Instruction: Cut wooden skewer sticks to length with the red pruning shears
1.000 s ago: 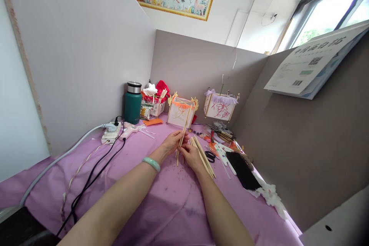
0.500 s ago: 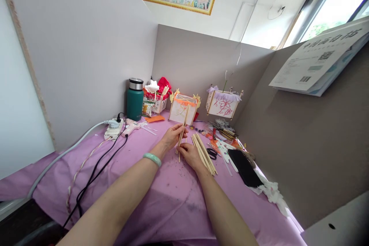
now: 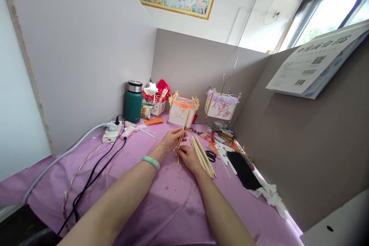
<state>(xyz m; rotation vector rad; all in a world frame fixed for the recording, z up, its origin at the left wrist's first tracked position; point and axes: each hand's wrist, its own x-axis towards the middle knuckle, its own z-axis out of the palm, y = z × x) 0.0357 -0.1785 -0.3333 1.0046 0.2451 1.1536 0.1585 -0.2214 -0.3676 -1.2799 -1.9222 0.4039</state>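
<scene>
Thin wooden sticks stand tilted between my two hands over the purple cloth. My left hand, below a pale green bangle, is closed round their middle. Lower down, the fingers of my right hand pinch the same sticks near their bottom ends. How many sticks are held is partly hidden by my fingers. Just right of my right hand lies a bundle of loose wooden sticks. Beyond my hands stands a paper lantern with an orange fringe and yellow trim.
A green bottle, a pink glue gun and a power strip with cables are on the left. On the right lie black scissors, a black phone-like slab and crumpled tissue. A purple-fringed lantern hangs behind.
The view has tilted slightly upward, so things sit a little lower. Both hands keep their hold on the sticks, with hardly any movement.
</scene>
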